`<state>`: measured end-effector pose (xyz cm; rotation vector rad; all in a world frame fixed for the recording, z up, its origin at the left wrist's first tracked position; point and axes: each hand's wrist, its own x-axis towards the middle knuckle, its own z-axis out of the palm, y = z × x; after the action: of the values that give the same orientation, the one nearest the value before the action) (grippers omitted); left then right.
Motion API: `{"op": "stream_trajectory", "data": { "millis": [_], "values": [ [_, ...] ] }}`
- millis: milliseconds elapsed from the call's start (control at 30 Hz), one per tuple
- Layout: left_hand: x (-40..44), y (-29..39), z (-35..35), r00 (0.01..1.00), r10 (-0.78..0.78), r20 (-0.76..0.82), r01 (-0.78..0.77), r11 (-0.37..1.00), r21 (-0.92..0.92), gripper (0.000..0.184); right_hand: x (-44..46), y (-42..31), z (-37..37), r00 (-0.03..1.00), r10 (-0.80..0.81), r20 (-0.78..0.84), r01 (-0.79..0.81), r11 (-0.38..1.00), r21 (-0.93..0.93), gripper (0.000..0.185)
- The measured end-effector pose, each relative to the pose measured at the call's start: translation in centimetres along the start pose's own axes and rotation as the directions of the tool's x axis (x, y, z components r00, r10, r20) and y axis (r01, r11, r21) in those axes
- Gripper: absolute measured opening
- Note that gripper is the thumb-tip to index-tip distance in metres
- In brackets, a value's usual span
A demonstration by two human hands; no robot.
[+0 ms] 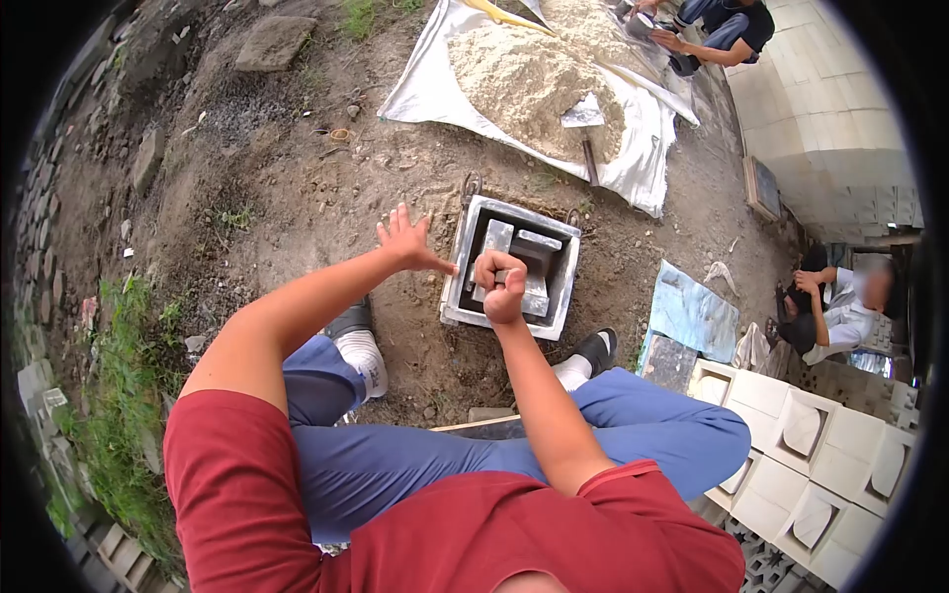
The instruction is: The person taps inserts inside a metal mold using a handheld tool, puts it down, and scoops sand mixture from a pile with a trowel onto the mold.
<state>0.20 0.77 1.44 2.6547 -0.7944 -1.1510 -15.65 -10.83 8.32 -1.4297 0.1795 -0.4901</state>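
A square metal mould (560, 296) with grey blocks inside stands on the soil between my feet. My left hand (413, 243) is spread at the mould's left side, its fingers apart and nothing in them, the thumb near the rim. Over the mould's opening is my right hand (502, 287), its fingers curled into a fist. Whatever that fist may hold is hidden. Behind the mould, a white sheet (643, 168) lies under a heap of pale powder (504, 79), and a trowel (583, 114) rests on the heap.
Pale moulded blocks (771, 415) are lined up at the lower right, beside a blue-grey sheet (692, 311). One person (835, 316) sits at the right; another person (727, 30) crouches at the top right. Grass (129, 385) and stones lie at the left.
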Motion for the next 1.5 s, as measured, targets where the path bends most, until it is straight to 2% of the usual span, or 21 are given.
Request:
{"op": "stream_trajectory", "data": {
  "millis": [67,133,167,200,300,467,600,700,733,867,933,1067,1200,1267,1300,1367,1433,1500],
  "values": [
    [0.1,0.1,0.2,1.000,0.007,-0.001,-0.007,1.000,-0.004,0.148,0.3,1.1,-1.0,0.999,0.002,-0.042,-0.002,1.000,0.003,0.079],
    [-0.1,-0.2,0.2,1.000,0.013,0.012,-0.013,1.000,-0.002,0.149,0.5,0.3,-1.2,0.997,0.072,0.026,-0.073,0.997,0.013,0.077],
    [-0.1,-0.2,0.2,1.000,0.010,0.008,-0.010,1.000,-0.005,0.149,0.4,0.0,-1.3,0.998,0.046,0.045,-0.046,0.999,0.009,0.067],
    [0.1,-0.1,0.1,1.000,0.008,-0.001,-0.008,1.000,-0.011,0.149,0.7,-0.6,-1.1,0.998,0.041,0.044,-0.041,0.999,0.007,0.067],
    [0.1,-0.1,0.1,1.000,0.014,0.008,-0.014,1.000,-0.012,0.151,0.8,-1.9,-0.1,0.998,0.007,-0.063,-0.005,0.999,0.034,0.043],
    [0.3,-0.2,-0.4,1.000,0.011,0.008,-0.011,1.000,-0.003,0.151,1.5,-5.0,0.9,0.990,-0.004,-0.138,0.019,0.994,0.111,0.042],
    [0.3,-0.2,0.4,1.000,0.008,0.008,-0.007,1.000,-0.021,0.149,2.9,-8.5,0.9,0.992,-0.021,-0.127,0.038,0.990,0.137,0.041],
    [0.4,-0.3,0.4,1.000,-0.003,0.023,0.004,1.000,-0.024,0.150,2.1,-5.9,0.7,0.991,-0.043,-0.124,0.052,0.996,0.067,0.043],
    [0.4,-0.2,0.4,1.000,-0.007,0.022,0.007,1.000,-0.020,0.150,1.1,-2.6,-0.1,0.991,-0.041,-0.124,0.036,0.998,-0.048,0.046],
    [0.4,-0.3,0.1,1.000,-0.001,0.019,0.001,1.000,-0.008,0.150,1.0,-0.3,-0.4,0.992,-0.063,-0.111,0.061,0.998,-0.022,0.049],
    [0.4,-0.2,0.1,0.999,0.004,0.039,-0.004,1.000,0.001,0.153,0.5,-0.9,-0.2,0.988,-0.055,-0.145,0.050,0.998,-0.037,0.049],
    [0.3,-0.3,0.1,0.999,0.017,0.035,-0.017,1.000,-0.012,0.149,1.5,-3.4,0.5,0.975,0.003,-0.222,0.017,0.996,0.088,0.045],
    [0.3,-0.3,-0.1,0.998,0.009,0.066,-0.008,1.000,-0.012,0.154,3.0,-7.8,1.4,0.980,0.017,-0.199,0.004,0.995,0.101,0.044],
    [0.4,-0.1,-0.1,0.997,-0.001,0.077,0.002,1.000,-0.014,0.154,3.0,-8.0,1.7,0.987,-0.002,-0.161,0.002,1.000,0.000,0.044],
    [0.4,-0.2,-0.1,0.997,-0.003,0.073,0.004,1.000,-0.018,0.154,2.6,-5.9,1.3,0.989,-0.012,-0.146,-0.007,0.991,-0.130,0.045],
    [0.2,0.0,0.1,0.998,0.000,0.070,0.001,1.000,-0.018,0.153,1.3,-1.6,0.9,0.992,-0.006,-0.122,-0.010,0.991,-0.132,0.049],
    [0.4,0.0,-0.4,0.997,0.004,0.074,-0.005,1.000,0.014,0.153,1.4,-0.7,0.8,0.993,-0.039,-0.113,0.018,0.984,-0.179,0.052],
    [0.4,-0.1,-0.1,0.998,0.004,0.070,-0.005,1.000,0.021,0.153,1.0,-0.4,0.5,0.994,0.000,-0.112,-0.018,0.988,-0.154,0.052]
  ]
}}
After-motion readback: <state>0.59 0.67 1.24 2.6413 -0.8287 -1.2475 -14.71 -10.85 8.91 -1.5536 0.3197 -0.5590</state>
